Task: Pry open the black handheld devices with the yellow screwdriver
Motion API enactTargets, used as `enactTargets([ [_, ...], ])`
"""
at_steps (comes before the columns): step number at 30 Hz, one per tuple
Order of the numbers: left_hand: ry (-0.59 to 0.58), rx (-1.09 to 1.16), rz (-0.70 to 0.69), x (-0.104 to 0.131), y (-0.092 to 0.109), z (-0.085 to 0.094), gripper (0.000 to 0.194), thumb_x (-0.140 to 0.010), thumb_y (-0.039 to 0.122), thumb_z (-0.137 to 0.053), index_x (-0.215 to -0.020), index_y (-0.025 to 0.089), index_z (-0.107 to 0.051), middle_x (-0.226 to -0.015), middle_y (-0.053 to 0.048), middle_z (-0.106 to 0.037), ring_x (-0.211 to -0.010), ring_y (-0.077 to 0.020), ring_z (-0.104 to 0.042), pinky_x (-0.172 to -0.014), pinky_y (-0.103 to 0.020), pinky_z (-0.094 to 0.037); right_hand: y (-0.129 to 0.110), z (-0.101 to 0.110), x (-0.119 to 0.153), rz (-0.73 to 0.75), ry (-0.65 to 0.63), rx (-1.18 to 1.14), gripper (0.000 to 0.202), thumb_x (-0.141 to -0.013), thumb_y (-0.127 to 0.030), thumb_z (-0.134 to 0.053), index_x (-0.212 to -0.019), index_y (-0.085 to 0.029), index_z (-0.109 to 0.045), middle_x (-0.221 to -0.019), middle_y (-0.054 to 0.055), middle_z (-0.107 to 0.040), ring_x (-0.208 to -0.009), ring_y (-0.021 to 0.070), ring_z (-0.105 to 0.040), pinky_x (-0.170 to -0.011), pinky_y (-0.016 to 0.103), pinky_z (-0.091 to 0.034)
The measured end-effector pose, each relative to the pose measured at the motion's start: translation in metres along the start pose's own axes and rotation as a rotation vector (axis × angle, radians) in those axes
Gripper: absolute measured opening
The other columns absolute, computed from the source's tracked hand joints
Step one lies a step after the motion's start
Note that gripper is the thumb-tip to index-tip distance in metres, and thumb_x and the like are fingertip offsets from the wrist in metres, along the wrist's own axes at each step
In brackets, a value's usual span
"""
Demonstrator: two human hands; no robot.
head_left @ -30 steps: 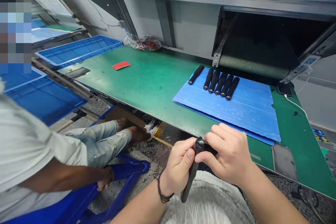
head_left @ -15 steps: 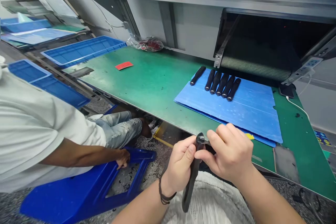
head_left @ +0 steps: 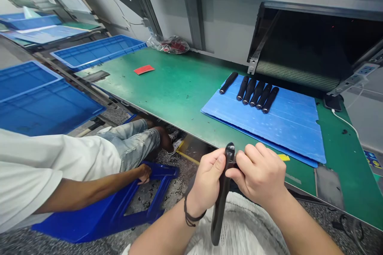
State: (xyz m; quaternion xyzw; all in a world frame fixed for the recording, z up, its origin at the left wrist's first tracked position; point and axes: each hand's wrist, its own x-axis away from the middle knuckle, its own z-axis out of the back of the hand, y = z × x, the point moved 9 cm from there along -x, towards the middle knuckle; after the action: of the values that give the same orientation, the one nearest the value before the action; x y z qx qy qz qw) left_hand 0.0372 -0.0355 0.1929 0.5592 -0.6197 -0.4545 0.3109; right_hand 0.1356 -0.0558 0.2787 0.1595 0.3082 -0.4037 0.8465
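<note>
Possibly, I judge, the handle [head_left: 220,217] could twist or slip if the left hand [head_left: 206,181] slackens while the right hand [head_left: 260,173] pushes near its tip; I see nothing propping its lower end over the lap [head_left: 236,231]. The left fingers are clamped around its upper part, glossy tip projecting above them. The right fingers curl just beside that tip; I cannot tell what they close on. Beyond, six more handles [head_left: 257,94] lie on the blue sheet [head_left: 289,131], itself on the counter [head_left: 173,91].

A pale wall [head_left: 167,16] backs the green workbench [head_left: 170,87].
</note>
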Motion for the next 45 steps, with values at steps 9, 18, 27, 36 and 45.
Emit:
enactTargets([
  [9,0.144,0.036,0.075,-0.006,-0.011,0.019,0.048,-0.103,0.058,-0.054,-0.084,0.013,-0.054,-0.07,0.0,-0.044,-0.061,-0.0097,-0.036,-0.056,-0.025,-0.03,-0.016,-0.017,0.018,0.021,-0.112,-0.093,0.062,-0.108,-0.066,-0.028,-0.075,-0.019,-0.053,-0.071,0.004,-0.044,-0.072,0.0198,-0.029,-0.066,0.035,-0.018],
  [18,0.192,0.148,0.089,-0.009,-0.016,0.021,0.045,-0.102,0.056,-0.057,-0.087,0.013,-0.058,-0.066,0.0,-0.045,-0.057,-0.0082,-0.036,-0.054,-0.024,-0.029,-0.022,-0.024,0.035,-0.005,-0.16,-0.132,0.058,-0.109,-0.063,-0.03,-0.076,-0.019,-0.05,-0.072,0.004,-0.044,-0.073,0.0196,-0.03,-0.066,0.035,-0.017],
  [27,0.276,0.218,0.122,-0.014,-0.013,0.028,0.049,-0.094,0.062,-0.067,-0.088,0.014,-0.061,-0.061,0.002,-0.046,-0.051,-0.0069,-0.04,-0.05,-0.02,-0.032,-0.032,-0.03,0.039,0.024,-0.224,-0.181,0.053,-0.109,-0.059,-0.033,-0.078,-0.02,-0.049,-0.073,0.004,-0.045,-0.073,0.0198,-0.031,-0.066,0.035,-0.017],
  [36,0.381,0.271,0.104,-0.029,-0.007,0.05,0.053,-0.086,0.065,-0.074,-0.09,0.014,-0.061,-0.06,0.004,-0.044,-0.048,-0.0059,-0.039,-0.046,-0.017,-0.033,-0.047,-0.038,0.05,0.091,-0.315,-0.23,0.06,-0.106,-0.07,-0.032,-0.077,-0.019,-0.047,-0.073,0.003,-0.044,-0.072,0.0193,-0.03,-0.066,0.036,-0.015],
  [45,0.481,0.314,0.178,-0.039,-0.01,0.065,0.039,-0.109,0.041,-0.043,-0.087,0.013,-0.058,-0.056,0.004,-0.04,-0.041,-0.0062,-0.037,-0.039,-0.016,-0.029,-0.052,-0.045,0.057,0.109,-0.407,-0.259,0.058,-0.103,-0.072,-0.039,-0.078,-0.02,-0.046,-0.075,0.003,-0.046,-0.073,0.0192,-0.032,-0.067,0.036,-0.015],
])
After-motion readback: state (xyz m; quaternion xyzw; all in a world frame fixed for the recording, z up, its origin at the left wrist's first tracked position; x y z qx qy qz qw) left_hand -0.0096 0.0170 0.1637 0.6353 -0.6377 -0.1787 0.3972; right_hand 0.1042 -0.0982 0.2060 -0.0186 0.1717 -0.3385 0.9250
